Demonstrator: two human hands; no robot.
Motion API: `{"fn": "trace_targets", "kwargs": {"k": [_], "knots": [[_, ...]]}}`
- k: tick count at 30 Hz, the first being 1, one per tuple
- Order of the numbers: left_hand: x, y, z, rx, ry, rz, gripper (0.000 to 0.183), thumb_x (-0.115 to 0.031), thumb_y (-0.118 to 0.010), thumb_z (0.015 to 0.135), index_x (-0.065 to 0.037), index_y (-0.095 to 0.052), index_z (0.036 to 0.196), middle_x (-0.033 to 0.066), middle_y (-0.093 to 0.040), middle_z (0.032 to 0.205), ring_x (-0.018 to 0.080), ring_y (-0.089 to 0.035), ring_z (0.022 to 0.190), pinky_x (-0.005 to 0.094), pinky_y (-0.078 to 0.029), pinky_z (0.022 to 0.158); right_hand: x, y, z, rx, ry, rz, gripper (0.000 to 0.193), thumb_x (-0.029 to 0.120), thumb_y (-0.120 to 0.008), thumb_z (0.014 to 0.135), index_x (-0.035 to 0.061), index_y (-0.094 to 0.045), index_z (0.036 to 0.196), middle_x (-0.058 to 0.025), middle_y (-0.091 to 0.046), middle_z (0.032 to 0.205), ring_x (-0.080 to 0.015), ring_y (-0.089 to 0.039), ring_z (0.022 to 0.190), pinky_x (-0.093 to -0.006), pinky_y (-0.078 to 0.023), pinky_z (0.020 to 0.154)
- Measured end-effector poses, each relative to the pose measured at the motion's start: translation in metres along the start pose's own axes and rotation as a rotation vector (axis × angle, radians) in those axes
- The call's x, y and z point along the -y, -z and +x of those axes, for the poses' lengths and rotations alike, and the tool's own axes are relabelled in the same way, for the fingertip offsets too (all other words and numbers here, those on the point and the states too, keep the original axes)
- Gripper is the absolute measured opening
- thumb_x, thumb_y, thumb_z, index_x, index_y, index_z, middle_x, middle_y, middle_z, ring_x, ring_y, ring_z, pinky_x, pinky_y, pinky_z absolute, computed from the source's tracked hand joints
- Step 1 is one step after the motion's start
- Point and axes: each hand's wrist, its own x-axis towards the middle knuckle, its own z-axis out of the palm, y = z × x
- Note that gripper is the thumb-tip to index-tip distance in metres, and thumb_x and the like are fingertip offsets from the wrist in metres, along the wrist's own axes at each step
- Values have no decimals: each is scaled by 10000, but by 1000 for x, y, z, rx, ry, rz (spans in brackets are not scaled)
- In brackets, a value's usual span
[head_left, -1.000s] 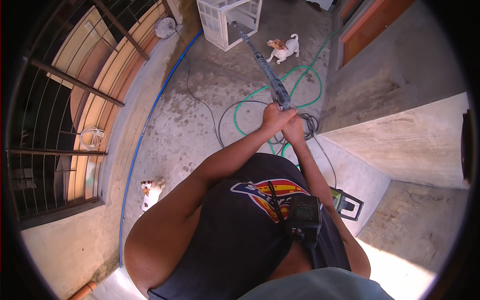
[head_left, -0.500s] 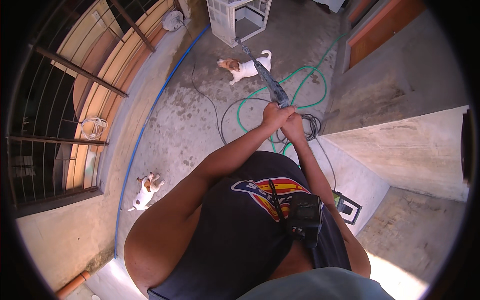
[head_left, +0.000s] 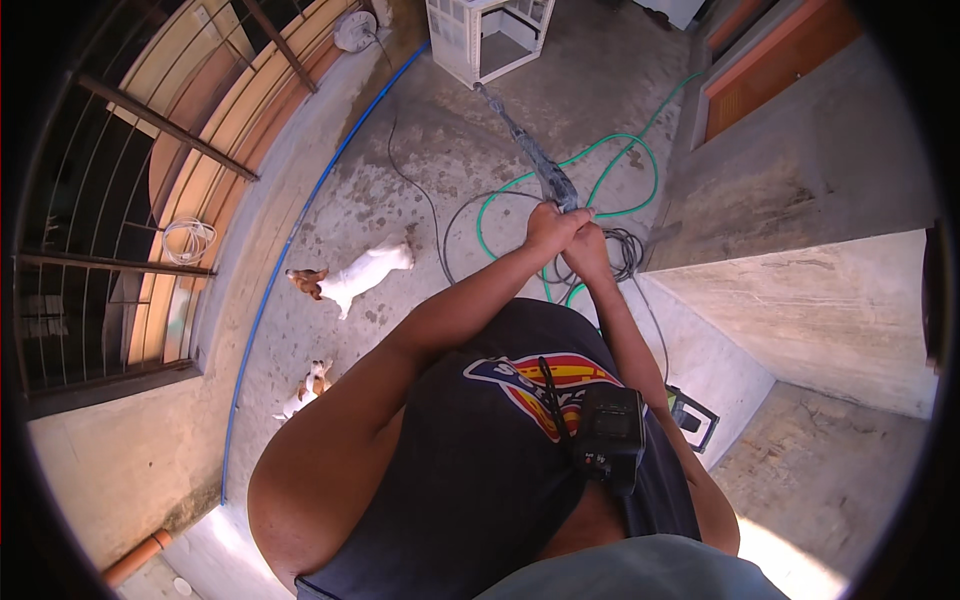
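Note:
Both my hands are closed together around the handle end of a long dark pressure washer gun (head_left: 548,170). My left hand (head_left: 552,229) sits just ahead of my right hand (head_left: 588,254), the two touching. The handle itself is mostly hidden under the fingers. The thin lance points away and slightly left, its tip in line with the lower edge of a white frame-like cabinet (head_left: 452,45) with an open front; I cannot tell whether the tip touches it. No spray shows clearly.
A green hose (head_left: 655,172) and a coiled grey hose (head_left: 632,262) lie on the concrete floor. A white-and-brown dog (head_left: 370,275) walks at left; another dog (head_left: 306,388) is by my left arm. A blue pipe (head_left: 291,240) follows the left wall. A green-black machine (head_left: 692,418) stands right.
The larger dog has moved from beside the lance toward me and to the left. The other dog is now partly behind my left arm. My grip stays much the same.

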Motion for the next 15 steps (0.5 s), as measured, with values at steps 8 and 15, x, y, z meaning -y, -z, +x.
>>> {"fn": "trace_targets", "kwargs": {"k": [8,15], "knots": [[9,-3,5,11,16,-16,427,-393,-732,705,30,-676,716,160,-671,697,238,-668,660,361,-498,629,-4,-2,0,35,-48,-4,416,353,-584,789,-56,-631,849,-310,-623,810,-454,-624,829,-489,-490,714],[22,-7,18,137,60,-53,353,-309,-753,727,34,-694,787,114,-684,751,175,-648,675,311,-497,639,-1,-2,-5,-16,-107,15,435,368,-599,768,-61,-632,833,-313,-622,801,-453,-627,821,-488,-490,713]]}}
